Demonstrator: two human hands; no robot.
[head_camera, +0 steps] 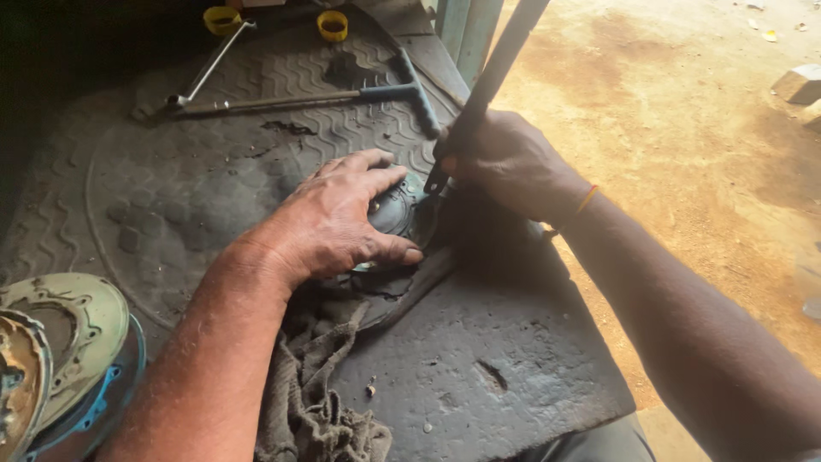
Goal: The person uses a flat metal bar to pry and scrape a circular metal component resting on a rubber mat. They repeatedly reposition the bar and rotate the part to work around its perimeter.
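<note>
My left hand [338,218] lies flat over a round dark metal part [395,212] on the black rubber mat [479,376], fingers spread and pressing it down. My right hand [505,158] grips a long dark metal bar [492,77] that slants up to the top edge. The bar's lower tip meets the round part's right rim, next to my left fingertips. An orange band circles my right wrist.
A hammer [342,96] and a long wrench [209,64] lie at the mat's far end near two yellow caps [333,25]. A dirty rag [316,402] lies under my left forearm. Worn round plates [64,342] sit at lower left. Bare dirt ground [684,128] lies to the right.
</note>
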